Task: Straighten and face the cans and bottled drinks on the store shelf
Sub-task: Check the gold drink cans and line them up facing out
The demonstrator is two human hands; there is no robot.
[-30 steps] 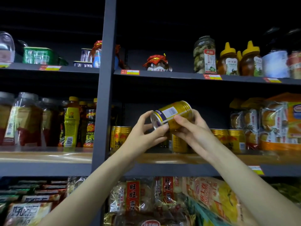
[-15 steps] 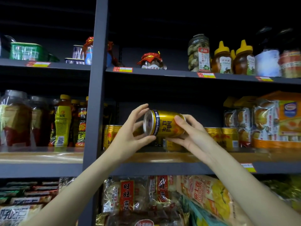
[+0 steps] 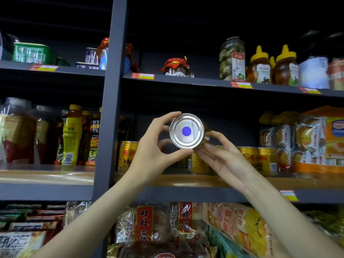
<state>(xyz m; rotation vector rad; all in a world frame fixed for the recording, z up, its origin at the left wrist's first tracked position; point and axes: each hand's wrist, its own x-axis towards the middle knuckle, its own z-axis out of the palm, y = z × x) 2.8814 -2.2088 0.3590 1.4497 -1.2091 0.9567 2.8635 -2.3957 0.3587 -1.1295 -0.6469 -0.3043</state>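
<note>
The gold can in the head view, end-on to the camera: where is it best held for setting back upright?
Grip the gold can round its cylindrical side wall, from left and right. Its silver base faces the camera, so only the flanks offer purchase, where the left hand and right hand pinch it now.

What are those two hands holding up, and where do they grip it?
A gold drink can, its silver end facing the camera. The left hand curls round its left rim; the right hand pinches its lower right side.
</note>
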